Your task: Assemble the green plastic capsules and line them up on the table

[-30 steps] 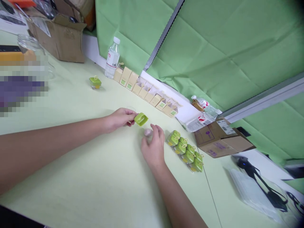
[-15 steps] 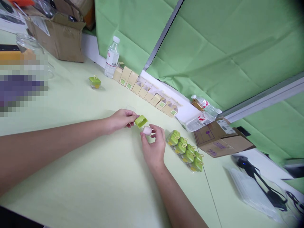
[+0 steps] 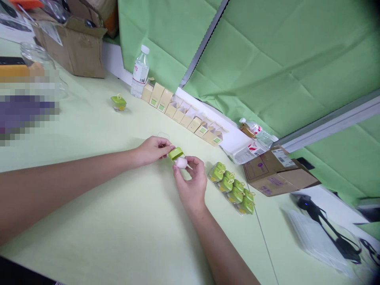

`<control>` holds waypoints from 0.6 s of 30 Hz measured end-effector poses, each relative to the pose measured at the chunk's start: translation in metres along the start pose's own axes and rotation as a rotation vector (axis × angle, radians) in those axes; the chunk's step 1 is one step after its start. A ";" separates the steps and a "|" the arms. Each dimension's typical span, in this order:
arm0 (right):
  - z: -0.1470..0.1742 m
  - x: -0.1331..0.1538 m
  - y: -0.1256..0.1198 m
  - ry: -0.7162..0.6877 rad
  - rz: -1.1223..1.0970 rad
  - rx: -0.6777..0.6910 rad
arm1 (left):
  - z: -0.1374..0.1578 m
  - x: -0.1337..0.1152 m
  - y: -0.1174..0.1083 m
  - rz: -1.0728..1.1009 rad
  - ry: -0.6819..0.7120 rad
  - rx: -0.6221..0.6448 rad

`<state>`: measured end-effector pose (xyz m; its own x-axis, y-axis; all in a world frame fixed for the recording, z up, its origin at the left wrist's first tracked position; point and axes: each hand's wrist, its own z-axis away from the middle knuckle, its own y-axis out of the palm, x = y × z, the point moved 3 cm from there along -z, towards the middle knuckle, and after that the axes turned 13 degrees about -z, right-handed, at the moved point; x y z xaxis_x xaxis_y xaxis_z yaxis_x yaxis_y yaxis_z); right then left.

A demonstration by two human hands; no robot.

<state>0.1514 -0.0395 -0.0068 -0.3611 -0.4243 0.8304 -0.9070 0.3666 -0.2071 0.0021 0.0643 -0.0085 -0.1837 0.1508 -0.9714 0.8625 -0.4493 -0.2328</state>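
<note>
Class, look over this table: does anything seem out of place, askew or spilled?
One green-lidded container stands alone beyond the left hand, while the similar containers sit clustered beside the right hand. That separation looks slightly odd, though it may be deliberate. No spill is visible.

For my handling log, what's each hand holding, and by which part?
Left hand: green lid, by its left end. Right hand: rounded white piece, by its sides.
</note>
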 end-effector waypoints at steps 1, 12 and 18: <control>0.000 -0.001 0.001 0.024 -0.027 0.005 | 0.000 0.000 0.000 -0.005 0.007 -0.001; -0.004 -0.002 0.002 0.101 -0.181 -0.076 | -0.001 0.001 -0.001 -0.045 0.034 -0.035; -0.007 -0.003 0.005 0.209 -0.395 -0.093 | 0.000 -0.001 0.001 -0.006 0.043 -0.050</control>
<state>0.1496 -0.0306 -0.0070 0.0685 -0.3739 0.9249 -0.9397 0.2872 0.1857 0.0030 0.0643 -0.0078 -0.1691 0.1919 -0.9667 0.8842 -0.4038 -0.2348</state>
